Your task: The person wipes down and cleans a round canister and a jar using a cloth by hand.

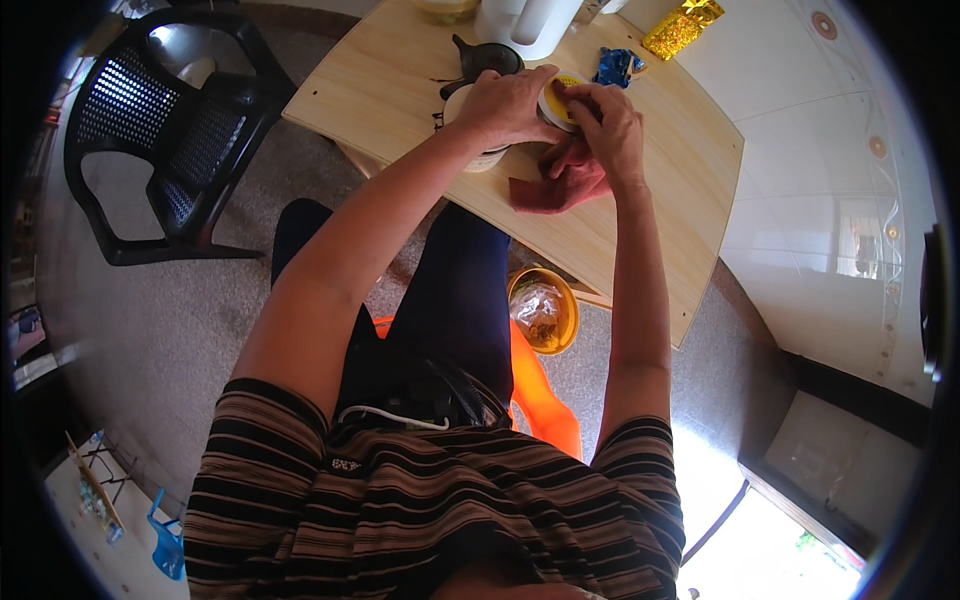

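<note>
My left hand (pixel 504 109) grips a small round white container (pixel 553 120) with a yellow face, tilted above the table. The fingertips of my right hand (pixel 613 124) touch that yellow face; whether they pinch anything is hidden. Below my left hand stands a wider whitish vessel (pixel 486 161), mostly covered by the hand. A crumpled red cloth (pixel 559 187) lies under and beside my right hand. Just beyond my left hand is a black handled vessel or lid (pixel 489 60).
On the wooden table (pixel 660 217) stand a white pitcher (pixel 525 37), a crumpled blue wrapper (pixel 616 67) and a shiny gold packet (pixel 681 31). A black plastic armchair (pixel 206 135) is at left. Below the table's edge sits a yellow bin (pixel 568 330) beside an orange plastic seat (pixel 544 405). A tiled wall (pixel 817 180) bounds the right.
</note>
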The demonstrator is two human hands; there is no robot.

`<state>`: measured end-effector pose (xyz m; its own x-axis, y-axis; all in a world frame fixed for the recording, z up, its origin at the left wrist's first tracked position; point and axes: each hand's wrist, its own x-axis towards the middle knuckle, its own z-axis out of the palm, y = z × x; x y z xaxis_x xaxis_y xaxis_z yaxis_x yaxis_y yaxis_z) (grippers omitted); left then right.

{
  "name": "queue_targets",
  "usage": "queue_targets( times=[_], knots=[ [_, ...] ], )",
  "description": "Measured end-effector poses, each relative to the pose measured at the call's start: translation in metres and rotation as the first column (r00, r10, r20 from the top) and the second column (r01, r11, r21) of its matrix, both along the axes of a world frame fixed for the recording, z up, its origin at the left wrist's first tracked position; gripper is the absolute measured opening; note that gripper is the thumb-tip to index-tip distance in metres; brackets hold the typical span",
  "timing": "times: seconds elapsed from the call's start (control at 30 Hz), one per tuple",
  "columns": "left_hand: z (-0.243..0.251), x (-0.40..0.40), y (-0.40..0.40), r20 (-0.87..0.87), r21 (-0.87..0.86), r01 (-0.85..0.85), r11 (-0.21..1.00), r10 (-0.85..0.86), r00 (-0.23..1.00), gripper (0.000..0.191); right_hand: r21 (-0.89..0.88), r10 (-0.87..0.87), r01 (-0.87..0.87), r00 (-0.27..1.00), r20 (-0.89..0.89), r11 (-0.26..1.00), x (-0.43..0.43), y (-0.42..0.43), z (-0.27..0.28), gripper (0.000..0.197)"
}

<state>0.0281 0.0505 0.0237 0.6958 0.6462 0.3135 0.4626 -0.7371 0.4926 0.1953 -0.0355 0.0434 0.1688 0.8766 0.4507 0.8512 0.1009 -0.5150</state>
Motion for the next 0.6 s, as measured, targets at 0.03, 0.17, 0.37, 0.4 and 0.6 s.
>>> queue_targets(
  times=[0.03,0.17,0.37,0.4,0.6],
  knots=[
    [-0.001,-0.001,0.002,0.000,0.000,-0.002,1.000,0.002,1.000,0.098,-0.013,-0.120,0.123,0.983,0.140,0.992,-0.001,0.003,0.003,0.013],
    [0.000,0.002,0.001,0.000,-0.011,0.004,1.000,-0.004,1.000,0.098,-0.052,-0.266,0.271,0.960,0.085,0.961,0.004,0.024,-0.007,0.014],
    [-0.007,-0.001,0.002,0.005,0.063,-0.033,0.997,0.033,0.999,0.098,-0.026,-0.152,0.156,0.981,0.119,0.987,-0.018,0.004,-0.005,0.013],
    [-0.008,0.001,0.001,0.007,0.094,-0.061,0.994,0.061,0.998,0.099,-0.038,-0.099,0.104,0.989,0.106,0.994,-0.021,-0.003,0.000,0.012],
    [-0.007,0.002,0.000,-0.003,0.095,-0.048,0.994,0.049,0.999,0.099,-0.048,-0.064,0.072,0.986,0.151,0.996,-0.013,-0.025,0.004,0.009]
  ],
)
